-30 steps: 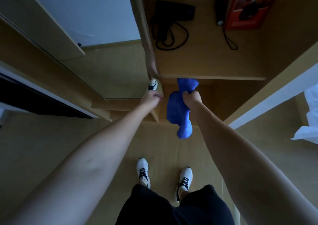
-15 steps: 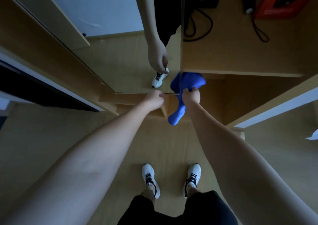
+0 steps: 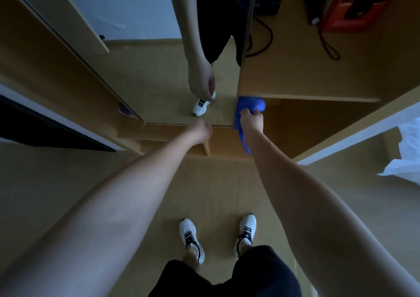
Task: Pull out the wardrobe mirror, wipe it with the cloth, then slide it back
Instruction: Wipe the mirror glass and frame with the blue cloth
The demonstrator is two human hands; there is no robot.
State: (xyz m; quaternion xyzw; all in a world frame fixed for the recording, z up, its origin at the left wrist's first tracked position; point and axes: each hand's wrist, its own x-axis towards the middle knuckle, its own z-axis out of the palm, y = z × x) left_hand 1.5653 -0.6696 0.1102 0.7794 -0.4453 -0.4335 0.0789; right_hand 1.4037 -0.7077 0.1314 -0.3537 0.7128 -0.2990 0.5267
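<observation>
The wardrobe mirror (image 3: 159, 87) stands pulled out in front of the person, its glass showing the wooden floor, a reflected arm and hand, dark shorts and one white shoe. The left hand (image 3: 200, 131) reaches to the mirror's lower edge with its fingers curled at the bottom rim, though whether they actually grip that rim cannot be told from this angle. Just to the right, the right hand (image 3: 251, 120) grips the blue cloth (image 3: 250, 106) in a closed fist; the cloth bunches above the knuckles against the mirror's right-hand edge, and a tail of it hangs below the wrist. Behind the mirror's right edge the wardrobe shelf (image 3: 318, 78) carries a black device with a looped cord (image 3: 264, 40) and a red box (image 3: 354, 6). Below, the person's two white shoes (image 3: 192, 240) stand apart on the wooden floor (image 3: 216, 183). White bedding (image 3: 406, 158) shows at the far right.
</observation>
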